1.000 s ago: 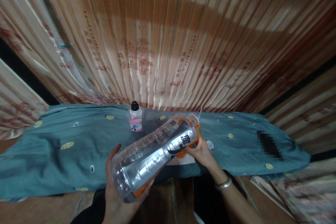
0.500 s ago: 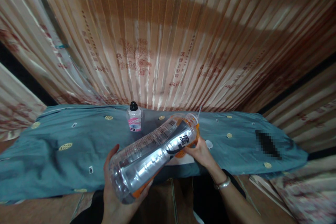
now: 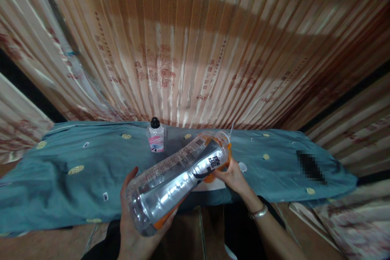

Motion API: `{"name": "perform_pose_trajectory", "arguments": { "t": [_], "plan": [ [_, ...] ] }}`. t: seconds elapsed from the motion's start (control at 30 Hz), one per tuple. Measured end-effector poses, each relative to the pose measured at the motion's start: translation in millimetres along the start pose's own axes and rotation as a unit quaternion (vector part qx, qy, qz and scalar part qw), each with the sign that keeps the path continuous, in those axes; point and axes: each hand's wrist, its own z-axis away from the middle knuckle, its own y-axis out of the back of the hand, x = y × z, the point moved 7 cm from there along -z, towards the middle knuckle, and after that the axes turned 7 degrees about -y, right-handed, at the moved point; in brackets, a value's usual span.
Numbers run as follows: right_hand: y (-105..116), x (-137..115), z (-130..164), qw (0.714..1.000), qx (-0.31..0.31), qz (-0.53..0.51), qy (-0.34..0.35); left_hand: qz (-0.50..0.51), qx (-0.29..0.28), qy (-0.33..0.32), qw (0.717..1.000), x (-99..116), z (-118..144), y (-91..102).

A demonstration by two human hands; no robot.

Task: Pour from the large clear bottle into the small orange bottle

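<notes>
A large clear plastic bottle (image 3: 178, 180) is held tilted above the near edge of a blue cloth (image 3: 76, 183), base near-left, neck far-right. Its base is cupped by the left hand (image 3: 134, 227); its neck is gripped by the right hand (image 3: 233, 176). One black character is legible on its label. A small pink-labelled bottle (image 3: 156, 140) stands beyond.

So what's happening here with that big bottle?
A person holds a large clear plastic bottle tilted on its side over the edge of a table covered in blue cloth. The left hand cups its base near the camera, and the right hand supports the neck end, where the label turns orange. A small bottle with a black cap and pink label stands upright on the cloth behind, before a striped curtain.
</notes>
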Motion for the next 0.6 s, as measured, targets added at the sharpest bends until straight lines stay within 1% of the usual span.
{"name": "perform_pose_trajectory", "arguments": {
  "t": [0.07,0.1,0.3,0.43,0.5,0.6],
  "plan": [
    [0.3,0.5,0.0,1.000,0.001,0.003,0.004,0.008,0.011,0.027,1.000,-0.9,2.0,-1.1],
    [0.5,0.5,0.0,1.000,0.001,0.005,0.005,0.008,0.012,0.028,0.999,-0.2,2.7,-2.0],
    [1.5,-3.0,0.9,1.000,0.006,0.023,0.003,-0.045,-0.005,-0.017,0.999,5.4,4.4,-4.6],
    [0.9,-3.6,1.2,1.000,-0.001,0.013,0.003,-0.049,-0.008,-0.017,0.999,2.5,2.6,-0.9],
    [1.1,-3.1,1.3,1.000,0.000,0.012,0.010,-0.056,-0.013,-0.036,0.998,3.3,0.6,1.1],
    [1.9,-1.5,1.1,1.000,0.005,0.018,0.013,-0.098,-0.028,-0.084,0.991,8.4,-1.2,0.9]
  ]
}}
